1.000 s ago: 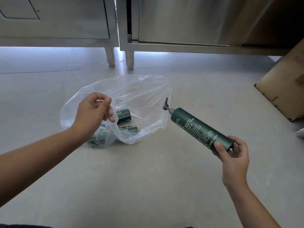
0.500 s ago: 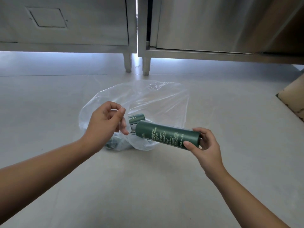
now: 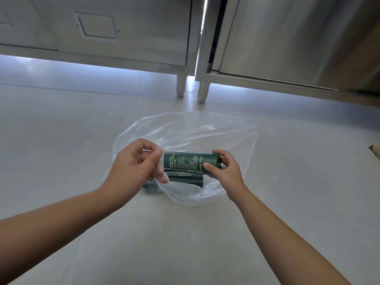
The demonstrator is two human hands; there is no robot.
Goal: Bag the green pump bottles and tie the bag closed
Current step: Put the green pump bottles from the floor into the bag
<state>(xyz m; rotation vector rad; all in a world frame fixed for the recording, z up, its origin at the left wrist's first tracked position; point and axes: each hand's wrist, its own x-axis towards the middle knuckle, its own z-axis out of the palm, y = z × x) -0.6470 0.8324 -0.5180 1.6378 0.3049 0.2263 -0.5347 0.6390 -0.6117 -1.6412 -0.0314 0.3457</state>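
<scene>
A clear plastic bag [image 3: 197,130] lies on the floor with its mouth toward me. My left hand [image 3: 135,165] pinches the bag's rim and holds it up. My right hand [image 3: 224,171] grips the base of a dark green pump bottle [image 3: 187,162], which lies level, partly inside the bag's mouth; its pump end is hidden behind my left hand. Another green bottle [image 3: 185,177] lies in the bag just below it, and a further dark shape [image 3: 152,187] shows through the plastic at the left.
Steel cabinets [image 3: 123,31] on short legs [image 3: 181,87] stand beyond the bag, with a gap beneath them. A corner of a cardboard box [image 3: 375,152] shows at the right edge. Pale tiled floor [image 3: 185,243] stretches around the bag.
My right hand has carried the bottle leftward from outside the bag into its mouth, turning it level. My left hand has kept its pinch on the rim. The view shifted.
</scene>
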